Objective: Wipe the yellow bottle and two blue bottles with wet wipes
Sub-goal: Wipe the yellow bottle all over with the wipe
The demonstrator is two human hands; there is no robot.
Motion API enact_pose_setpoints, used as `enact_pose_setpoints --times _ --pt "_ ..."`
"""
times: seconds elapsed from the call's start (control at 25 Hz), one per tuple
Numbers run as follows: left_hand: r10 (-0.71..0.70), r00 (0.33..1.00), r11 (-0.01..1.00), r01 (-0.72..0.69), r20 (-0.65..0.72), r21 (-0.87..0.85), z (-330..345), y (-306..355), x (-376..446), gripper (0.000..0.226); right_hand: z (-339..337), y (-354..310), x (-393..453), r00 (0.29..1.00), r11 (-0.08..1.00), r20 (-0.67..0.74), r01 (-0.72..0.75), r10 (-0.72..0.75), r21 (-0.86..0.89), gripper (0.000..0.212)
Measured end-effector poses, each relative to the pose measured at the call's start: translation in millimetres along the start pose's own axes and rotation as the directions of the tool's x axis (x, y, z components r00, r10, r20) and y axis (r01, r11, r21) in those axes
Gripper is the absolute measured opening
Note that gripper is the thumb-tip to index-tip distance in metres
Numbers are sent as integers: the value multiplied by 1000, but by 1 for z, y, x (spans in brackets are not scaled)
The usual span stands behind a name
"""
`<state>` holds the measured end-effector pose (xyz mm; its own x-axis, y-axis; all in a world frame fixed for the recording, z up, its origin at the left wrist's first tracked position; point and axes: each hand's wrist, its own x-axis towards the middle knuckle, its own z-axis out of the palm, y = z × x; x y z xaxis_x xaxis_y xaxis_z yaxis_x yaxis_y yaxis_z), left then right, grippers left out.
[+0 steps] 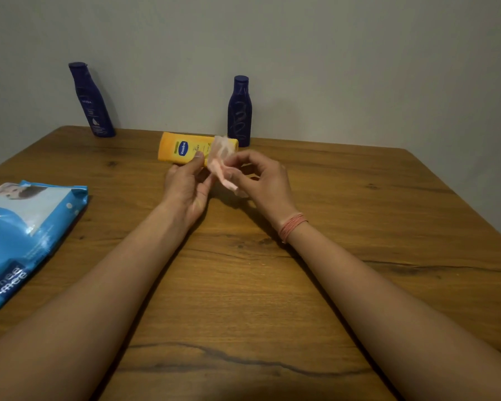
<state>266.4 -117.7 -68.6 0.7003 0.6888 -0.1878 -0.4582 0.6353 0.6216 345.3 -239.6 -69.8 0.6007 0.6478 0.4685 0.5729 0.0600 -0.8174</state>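
Note:
The yellow bottle (180,150) lies on its side near the far edge of the wooden table (359,227). One blue bottle (92,101) stands at the back left, another blue bottle (239,111) stands upright just behind the yellow one's right end. A thin pale wet wipe (222,162) hangs in front of the yellow bottle. My left hand (187,189) pinches its left edge between thumb and fingers. My right hand (261,182) pinches its right side with curled fingers. Neither hand touches a bottle.
A blue pack of wet wipes (26,235) lies flat at the table's left edge. A plain wall rises right behind the bottles. Orange bands circle my right wrist (291,227).

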Motion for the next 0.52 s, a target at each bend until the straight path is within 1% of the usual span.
enact_pose_setpoints --times 0.04,0.12,0.24,0.32,0.36,0.4,0.44,0.52 --pt "-9 1000 1000 9 3 3 -1 1 0 40 3 -1 -1 999 999 8 34 -34 -14 19" --pt "-45 998 999 45 33 8 1 0 -1 39 1 0 1 995 999 -96 27 -25 28 18" --pt "-94 993 993 88 72 79 6 -6 -6 34 -13 8 7 950 976 -277 -94 146 195 17" --pt "-98 992 989 88 81 122 8 -9 -8 33 -19 13 11 906 930 -327 -155 268 332 16" --pt "-98 992 989 88 81 121 8 -9 -8 33 -20 14 12 895 908 -326 -168 304 384 16" --pt "-97 992 990 88 79 110 8 -8 -8 32 -19 14 13 898 897 -310 -170 311 409 17" --pt "-96 992 992 89 79 87 8 -7 -8 29 -17 14 12 916 898 -273 -167 294 407 20" --pt "-102 992 995 102 77 9 6 -4 -7 26 -11 12 10 964 914 -143 -155 223 376 33"
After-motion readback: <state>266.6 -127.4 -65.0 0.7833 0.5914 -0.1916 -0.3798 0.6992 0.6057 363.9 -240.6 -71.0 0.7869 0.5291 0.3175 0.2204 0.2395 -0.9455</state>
